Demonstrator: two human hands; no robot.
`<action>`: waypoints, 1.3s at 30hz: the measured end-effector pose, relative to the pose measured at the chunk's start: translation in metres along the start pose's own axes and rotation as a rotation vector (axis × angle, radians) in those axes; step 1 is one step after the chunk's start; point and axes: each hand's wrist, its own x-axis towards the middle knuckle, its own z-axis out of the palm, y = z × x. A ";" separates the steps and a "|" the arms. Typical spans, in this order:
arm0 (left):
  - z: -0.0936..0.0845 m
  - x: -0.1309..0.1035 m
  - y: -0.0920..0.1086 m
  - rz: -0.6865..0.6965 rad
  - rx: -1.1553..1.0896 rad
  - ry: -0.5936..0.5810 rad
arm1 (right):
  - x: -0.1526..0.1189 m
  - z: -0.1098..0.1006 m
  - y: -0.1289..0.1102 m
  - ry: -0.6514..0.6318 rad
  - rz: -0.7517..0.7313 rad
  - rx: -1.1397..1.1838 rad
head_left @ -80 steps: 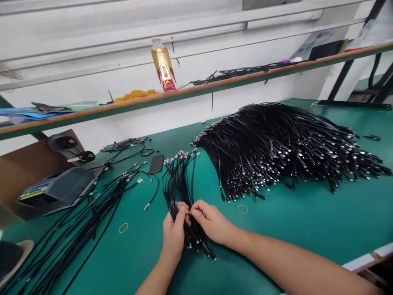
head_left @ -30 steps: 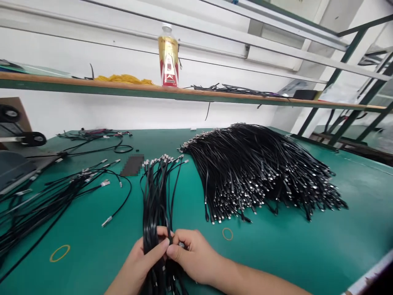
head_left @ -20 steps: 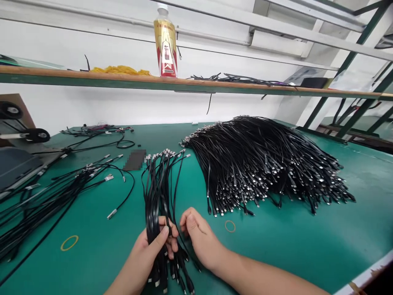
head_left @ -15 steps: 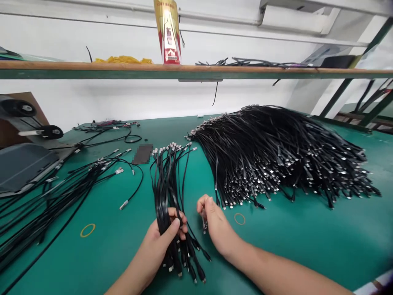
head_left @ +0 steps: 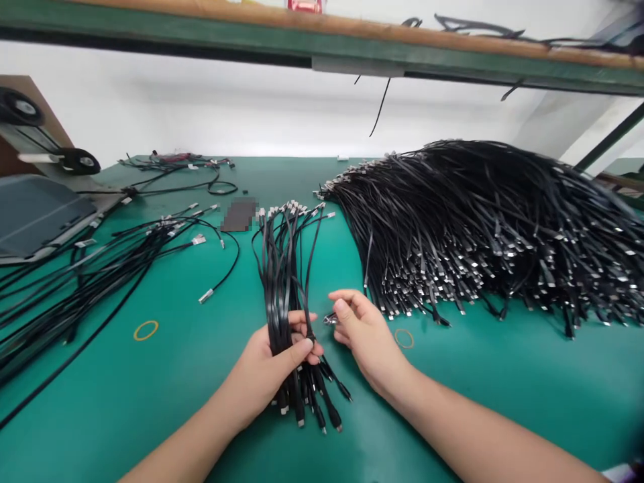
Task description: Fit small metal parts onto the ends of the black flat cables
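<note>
A bundle of flat black cables (head_left: 279, 282) lies lengthwise in front of me, light connectors at its far end and black plugs at the near end. My left hand (head_left: 274, 359) is wrapped round it near the plugs, with the thumb pressed on a cable at the bundle's right side. Just to the right, my right hand (head_left: 369, 335) is closed with its fingers curled. A small shiny metal tool (head_left: 329, 320) pokes out of it toward the bundle; its exact kind is mostly hidden by the fingers.
A large heap of black cables (head_left: 453, 228) covers the right side of the green table (head_left: 201, 389). Looser cables (head_left: 131, 255) spread at left, near a grey machine (head_left: 40, 215). Yellow rubber bands (head_left: 145, 330) lie on both sides. A shelf (head_left: 226, 33) runs overhead.
The view has tipped downward and turned a little. My right hand has turned, so the metal tool now points left at the cables instead of down. My left hand keeps its hold.
</note>
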 end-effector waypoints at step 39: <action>-0.001 0.008 -0.001 0.065 0.071 0.072 | -0.026 0.002 -0.011 -0.223 -0.170 -0.597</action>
